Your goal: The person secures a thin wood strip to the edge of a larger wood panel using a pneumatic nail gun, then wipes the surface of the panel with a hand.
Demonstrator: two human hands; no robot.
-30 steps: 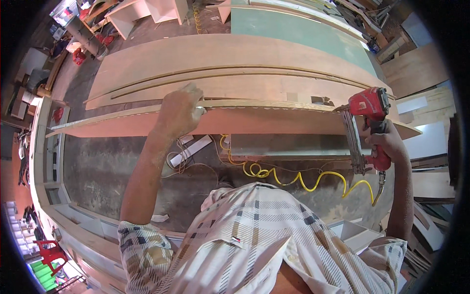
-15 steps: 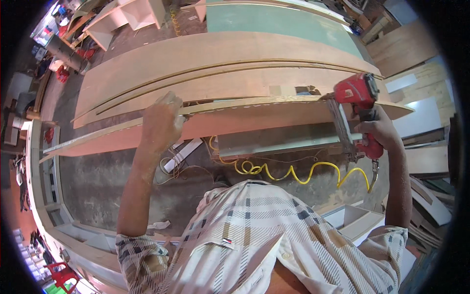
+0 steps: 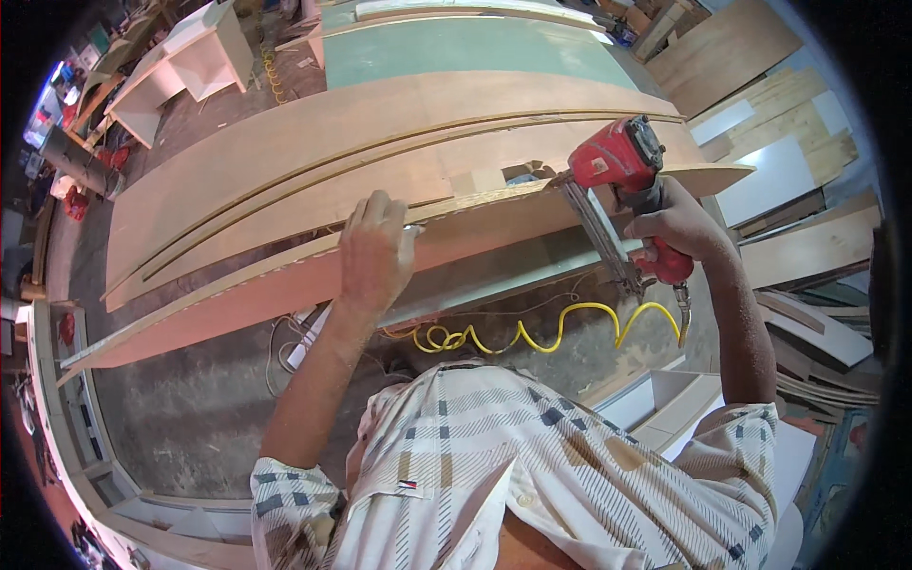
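A long, thin wooden panel (image 3: 475,231) stands on edge in front of me, a light wood strip (image 3: 484,197) running along its top. My left hand (image 3: 372,255) is closed over that top edge left of the middle, fingers on the far side. Something small and shiny shows by its thumb, too small to name. In my right hand (image 3: 676,226) is a red nail gun (image 3: 613,157), its grip wrapped by my fingers. The gun's nose is at the strip, well to the right of my left hand. From its handle end runs a coiled yellow air hose (image 3: 560,328).
Beyond the panel lies a broad plywood sheet (image 3: 399,109) with two thin wood strips (image 3: 380,157) on it, then a green board (image 3: 475,47). White cabinet frames (image 3: 655,394) stand near me at the right. Offcuts and boards (image 3: 826,328) pile up at far right.
My left hand has slid to the right along the panel's edge, closer to the nail gun. The view has shifted, and the gun remains in my right hand at the edge.
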